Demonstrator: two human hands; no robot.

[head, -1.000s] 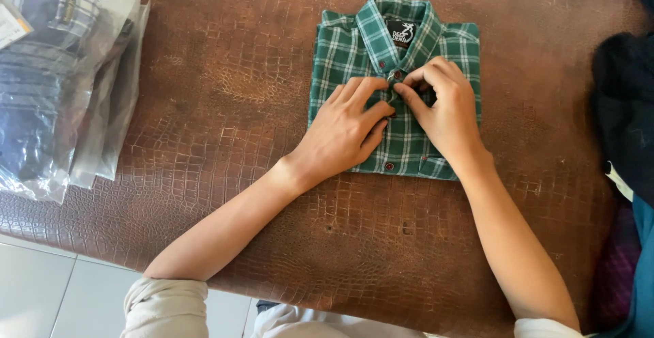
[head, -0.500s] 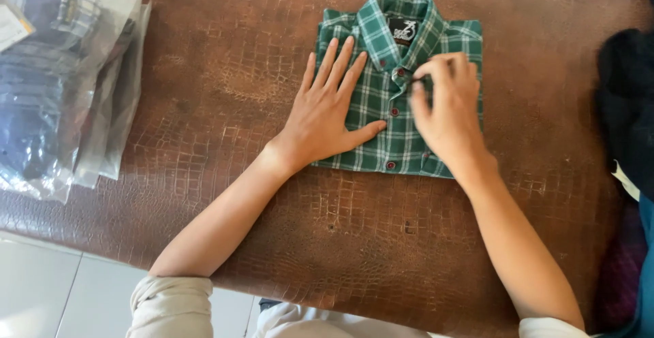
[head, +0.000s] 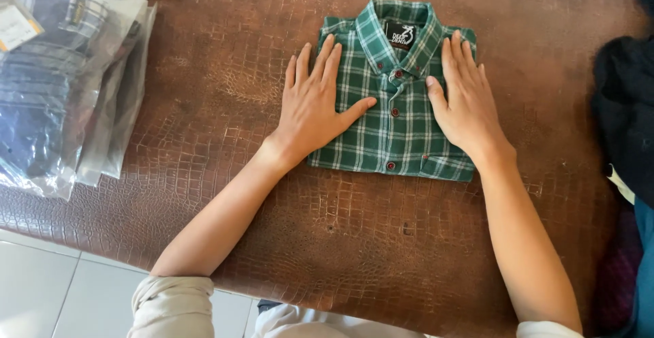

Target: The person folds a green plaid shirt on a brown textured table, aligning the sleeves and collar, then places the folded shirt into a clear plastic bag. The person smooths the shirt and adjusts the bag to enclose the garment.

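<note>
A brown table [head: 204, 72] with a scaly surface filled the view. Bagged clothes [head: 54, 86] lay at its left edge and dark garments [head: 623, 113] at its right. In the middle sat a green checked shirt [head: 395, 140], already folded square and buttoned, collar up. The left hand [head: 313, 106] and right hand [head: 466, 103] lay spread flat on it; seemingly only smoothing remained.

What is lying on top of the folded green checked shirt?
Both hands lie flat on the folded green checked shirt: the left hand on its left half, the right hand on its right half. The button strip between them shows. The cloth under the palms is covered.
</note>
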